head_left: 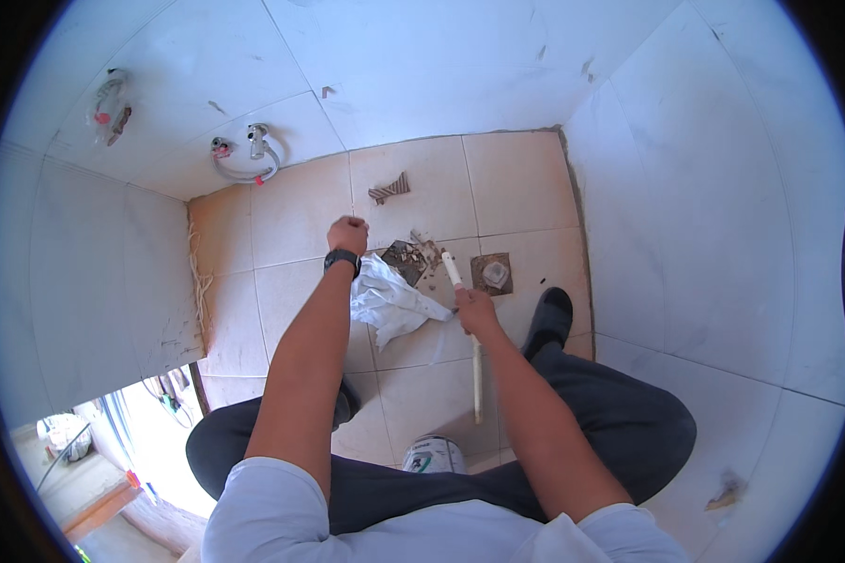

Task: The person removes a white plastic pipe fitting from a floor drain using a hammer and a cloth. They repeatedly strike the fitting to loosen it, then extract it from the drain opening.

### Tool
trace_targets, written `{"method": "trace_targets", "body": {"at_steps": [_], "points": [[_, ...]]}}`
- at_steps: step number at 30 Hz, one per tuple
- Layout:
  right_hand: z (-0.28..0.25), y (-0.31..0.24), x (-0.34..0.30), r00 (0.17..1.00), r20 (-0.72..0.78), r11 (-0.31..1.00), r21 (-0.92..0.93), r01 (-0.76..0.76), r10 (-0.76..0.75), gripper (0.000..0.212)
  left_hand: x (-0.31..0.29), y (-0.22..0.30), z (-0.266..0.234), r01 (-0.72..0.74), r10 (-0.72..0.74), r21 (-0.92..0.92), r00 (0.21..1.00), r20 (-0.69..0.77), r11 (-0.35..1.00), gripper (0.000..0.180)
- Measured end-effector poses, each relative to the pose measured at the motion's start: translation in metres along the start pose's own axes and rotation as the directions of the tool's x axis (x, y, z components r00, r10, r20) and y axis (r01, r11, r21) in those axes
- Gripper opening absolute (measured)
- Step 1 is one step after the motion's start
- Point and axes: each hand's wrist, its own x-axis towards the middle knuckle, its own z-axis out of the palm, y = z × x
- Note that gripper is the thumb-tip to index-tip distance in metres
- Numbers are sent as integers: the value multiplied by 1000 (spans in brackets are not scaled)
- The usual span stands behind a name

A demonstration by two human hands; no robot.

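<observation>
My right hand [476,311] is wrapped round a long white plastic pipe [453,270]. One end of the pipe points away from me beside a broken, rubble-filled hole [406,262] in the floor, and its yellowish lower part reaches back toward me. My left hand [348,233], with a dark watch on the wrist, is closed above the tiles left of that hole. A tiny thin tip seems to show past its fingers, too small to name. Between my hands a crumpled white plastic bag [391,298] lies on the floor, next to the hole.
A square opening [493,273] with a pale lump in it is right of the pipe. Beyond lies a striped scrap [391,189]. A valve with a grey hose [257,143] juts from the far wall. A white bucket [434,454] stands near me, between my legs.
</observation>
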Motion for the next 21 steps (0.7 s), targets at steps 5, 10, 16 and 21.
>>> {"method": "trace_targets", "body": {"at_steps": [5, 10, 16, 21], "points": [[35, -3, 8, 990, -97, 974, 193, 121, -104, 37, -90, -24, 23, -400, 187, 585, 901, 391, 705, 49], [56, -31, -19, 989, 64, 944, 311, 106, -133, 37, -229, -9, 66, 694, -212, -560, 694, 688, 453, 33], [54, -25, -48, 980, 35, 968, 167, 190, -198, 39, -238, -34, 63, 132, 24, -411, 935, 353, 902, 33], [24, 32, -75, 831, -554, 932, -270, -243, 57, 40, -225, -52, 60, 348, -220, -570, 934, 283, 744, 37]]}}
